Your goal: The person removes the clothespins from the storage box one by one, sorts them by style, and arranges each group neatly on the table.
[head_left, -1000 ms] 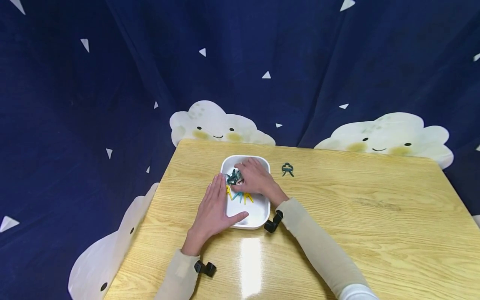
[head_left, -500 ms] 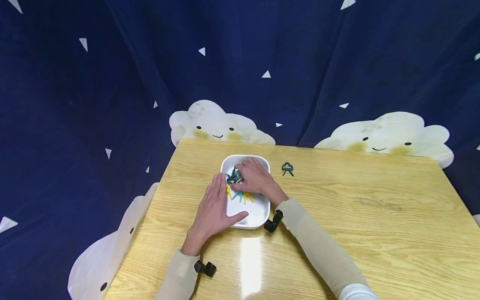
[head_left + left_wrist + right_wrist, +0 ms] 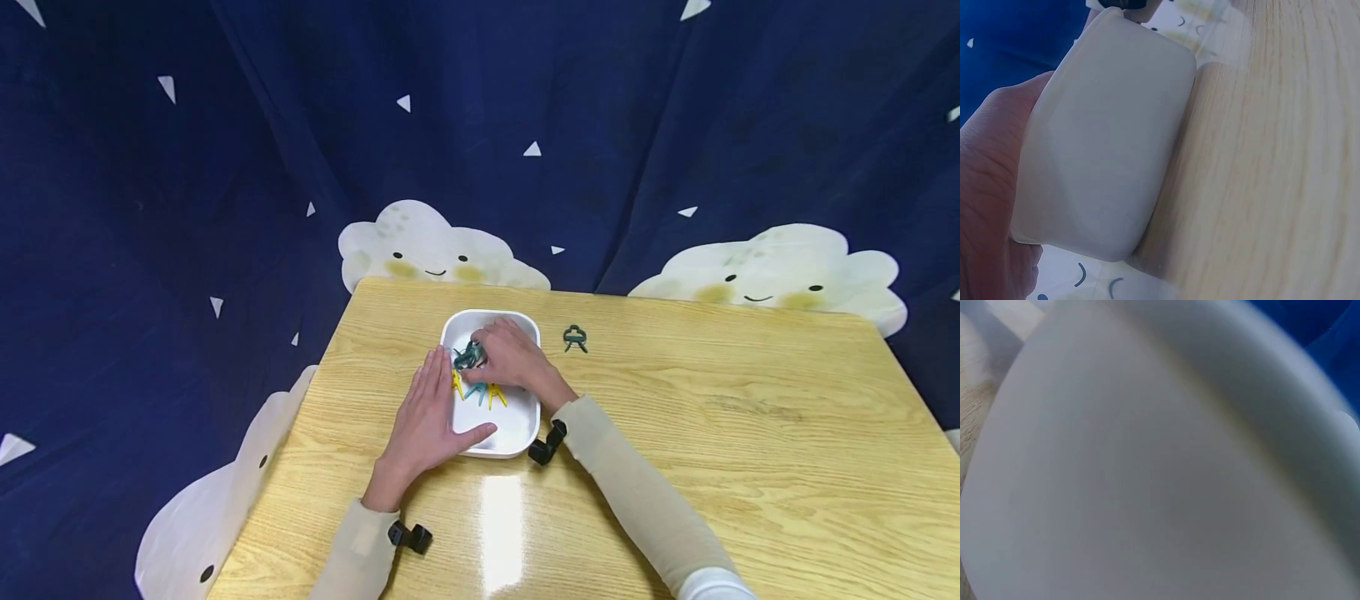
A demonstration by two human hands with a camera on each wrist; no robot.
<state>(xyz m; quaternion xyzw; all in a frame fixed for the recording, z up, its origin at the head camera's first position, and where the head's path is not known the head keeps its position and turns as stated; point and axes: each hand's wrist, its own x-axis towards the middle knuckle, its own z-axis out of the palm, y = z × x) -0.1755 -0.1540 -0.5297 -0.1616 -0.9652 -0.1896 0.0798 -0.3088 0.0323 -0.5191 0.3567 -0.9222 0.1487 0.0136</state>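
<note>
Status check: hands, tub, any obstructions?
Left hand on white tub; right hand inside, at dark green clips. Lone green clip on table outside. Tub wall blocks right wrist view.

- Nothing to read here: no word, number or brand comes up legible!
- Around the grip of the right hand (image 3: 512, 354), the white, rounded plastic box (image 3: 513, 432) shows plain walls, wrist views included.
- Right of the grip, the dark green, cloud-topped plastic clip (image 3: 575, 338): any marking too small to tell.
- Beyond the grip, the dark blue fabric curtain (image 3: 480, 175) carries only printed pictures, smiling white clouds (image 3: 431, 237) and white triangles (image 3: 533, 150).
</note>
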